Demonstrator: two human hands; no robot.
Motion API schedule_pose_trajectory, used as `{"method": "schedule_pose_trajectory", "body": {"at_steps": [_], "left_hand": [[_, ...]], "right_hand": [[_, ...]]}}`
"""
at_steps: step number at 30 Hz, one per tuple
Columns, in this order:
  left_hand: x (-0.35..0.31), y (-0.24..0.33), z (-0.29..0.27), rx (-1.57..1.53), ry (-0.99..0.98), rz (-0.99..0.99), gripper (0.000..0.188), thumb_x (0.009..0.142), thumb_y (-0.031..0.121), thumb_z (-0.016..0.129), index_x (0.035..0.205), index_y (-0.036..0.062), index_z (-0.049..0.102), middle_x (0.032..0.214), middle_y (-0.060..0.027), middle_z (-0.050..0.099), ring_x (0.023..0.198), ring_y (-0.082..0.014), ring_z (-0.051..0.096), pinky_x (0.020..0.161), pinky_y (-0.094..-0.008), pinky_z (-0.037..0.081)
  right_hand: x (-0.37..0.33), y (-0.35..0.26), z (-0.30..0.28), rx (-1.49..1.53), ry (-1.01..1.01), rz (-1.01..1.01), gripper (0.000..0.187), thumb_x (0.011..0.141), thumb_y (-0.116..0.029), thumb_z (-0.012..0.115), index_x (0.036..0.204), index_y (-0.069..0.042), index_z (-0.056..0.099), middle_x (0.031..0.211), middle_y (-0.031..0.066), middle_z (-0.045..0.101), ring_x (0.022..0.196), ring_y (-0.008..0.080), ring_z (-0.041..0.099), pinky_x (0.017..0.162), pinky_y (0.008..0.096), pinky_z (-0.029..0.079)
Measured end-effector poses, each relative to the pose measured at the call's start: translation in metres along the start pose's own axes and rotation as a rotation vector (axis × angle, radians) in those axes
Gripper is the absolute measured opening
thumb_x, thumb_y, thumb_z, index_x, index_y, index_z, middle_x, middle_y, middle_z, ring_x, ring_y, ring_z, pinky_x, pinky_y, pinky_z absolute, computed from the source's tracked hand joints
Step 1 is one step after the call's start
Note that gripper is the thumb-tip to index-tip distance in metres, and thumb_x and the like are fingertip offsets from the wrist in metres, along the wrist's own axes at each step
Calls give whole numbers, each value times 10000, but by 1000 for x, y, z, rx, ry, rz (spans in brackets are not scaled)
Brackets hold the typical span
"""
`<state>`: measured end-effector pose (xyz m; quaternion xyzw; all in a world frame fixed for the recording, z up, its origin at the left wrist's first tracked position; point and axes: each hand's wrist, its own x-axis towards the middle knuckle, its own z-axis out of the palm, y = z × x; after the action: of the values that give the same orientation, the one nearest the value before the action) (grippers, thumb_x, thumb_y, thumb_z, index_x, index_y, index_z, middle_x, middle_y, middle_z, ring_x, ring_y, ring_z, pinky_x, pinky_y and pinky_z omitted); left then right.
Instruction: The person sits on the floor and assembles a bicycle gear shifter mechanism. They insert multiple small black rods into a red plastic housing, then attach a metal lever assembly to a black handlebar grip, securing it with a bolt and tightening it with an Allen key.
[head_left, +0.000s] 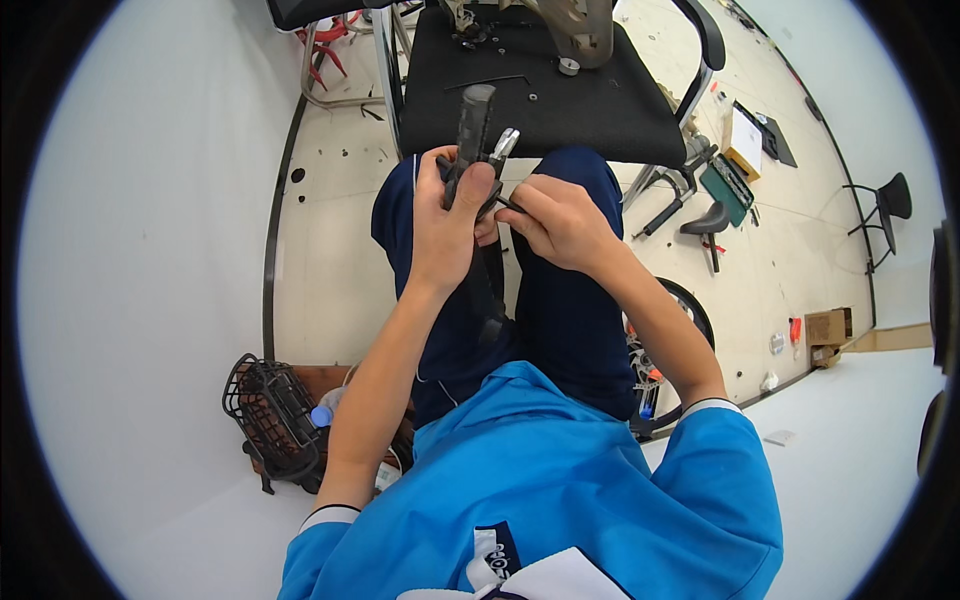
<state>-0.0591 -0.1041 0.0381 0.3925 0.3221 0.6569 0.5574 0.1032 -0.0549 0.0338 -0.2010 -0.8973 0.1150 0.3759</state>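
My left hand (450, 220) is closed around a black bicycle handlebar (474, 125), which stands over my lap with its gripped end pointing away from me. A silver brake lever (506, 144) sticks out beside the grip. The bar's other end hangs down between my knees. My right hand (560, 222) pinches a thin black rod (510, 204), seemingly a hex key, whose far end meets the clamp area next to my left thumb. The fingers hide most of the clamp and the rod's tip.
Ahead stands a black chair (540, 125) bearing a hex key (487, 80), small nuts and a translucent container (585, 35). On the floor to the right are a saddle (708, 220), a green tool case (727, 190) and a wheel (700, 305). A black basket (268, 412) sits at left.
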Motion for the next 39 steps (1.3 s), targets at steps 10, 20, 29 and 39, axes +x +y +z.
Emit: {"method": "schedule_pose_trajectory", "body": {"at_steps": [10,20,29,39], "left_hand": [[0,7,-6,-126,-48,-66,398,933,160,540,1301,74,415,676,-38,428,490,-80,399,453,-230,361],[16,-13,-3,-49,28,-62,306,973,188,509,1230,22,507,716,-50,467,516,-98,415,508,-284,415],[17,-22,14,6,55,-128,245,947,138,578,1138,-15,587,625,-20,475,457,-91,437,441,-264,397],[21,-23,13,174,-24,-234,134,978,165,554,928,47,516,652,-11,463,473,-82,445,448,-240,407]], "right_hand": [[-17,19,-39,642,40,658,162,910,-139,690,844,5,661,647,-11,522,583,52,470,541,231,393],[7,21,-9,1566,567,964,222,983,-250,608,877,-56,596,669,-12,509,659,73,538,704,248,501],[61,-14,-26,1463,699,798,389,1032,-303,489,726,-131,321,631,-29,339,553,89,305,525,272,278],[59,-13,-19,1067,355,591,417,1026,-314,510,688,-78,449,543,-70,365,477,19,321,418,240,246]]}}
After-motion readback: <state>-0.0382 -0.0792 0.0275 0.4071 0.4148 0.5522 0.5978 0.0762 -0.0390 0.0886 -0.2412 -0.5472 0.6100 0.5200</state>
